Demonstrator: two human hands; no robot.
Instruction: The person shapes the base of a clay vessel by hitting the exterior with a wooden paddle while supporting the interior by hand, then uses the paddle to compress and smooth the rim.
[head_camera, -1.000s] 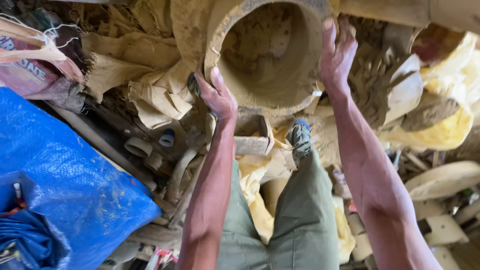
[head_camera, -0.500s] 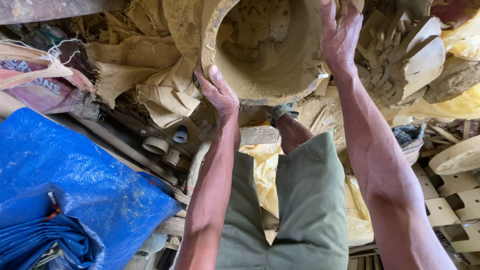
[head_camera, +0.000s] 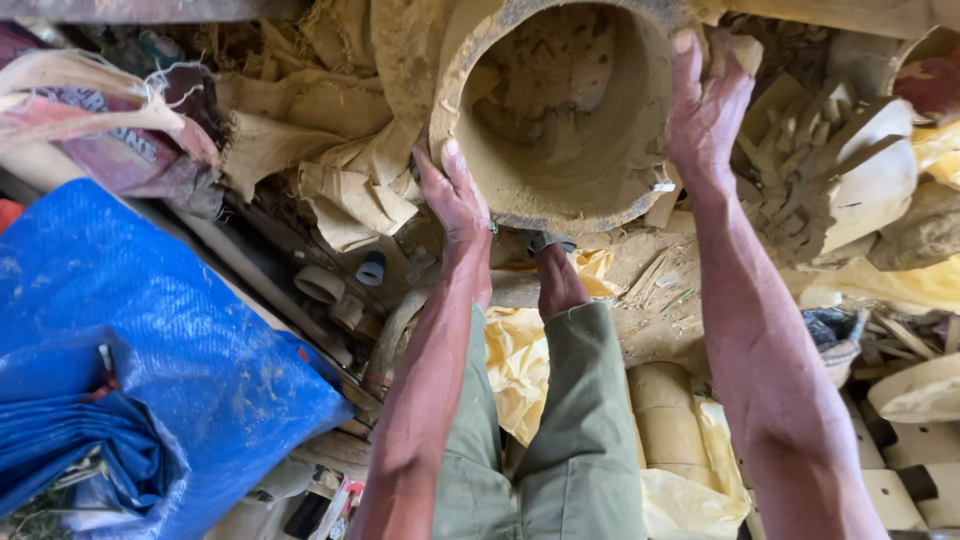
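Change since earlier: little is altered between the views; the clay-caked round vessel (head_camera: 570, 110) is gripped at the same two places on its rim, and the foot (head_camera: 558, 280) is seen drawn nearer beneath it than in the oldest view.
Left hand: the left hand (head_camera: 455, 195) is pressed against the lower left of the rim, its fingers (head_camera: 440, 172) wrapped over the edge and clenched on it.
Right hand: the right hand (head_camera: 705, 110) is laid on the right side of the rim, fingers spread upward along the outer wall and grasping it.
Vessel position: it is held with its open mouth turned toward the camera, above the foot and against crumpled mud-stained sacking (head_camera: 340, 170) at its left; whether its far side rests on anything cannot be told.
Inside: the inner wall is coated with drying clay, in lumps near the back.
Done so far: judged from the grip, the vessel has been taken in both hands and tipped on its side.
Left to do: it has not been set down or emptied; the clay coat is still in place.
Surroundings: a blue tarpaulin (head_camera: 130, 360) lies at the lower left of the floor, yellow plastic sheet (head_camera: 520, 360) under the legs, and pale clay-smeared pieces (head_camera: 850, 170) at the right.
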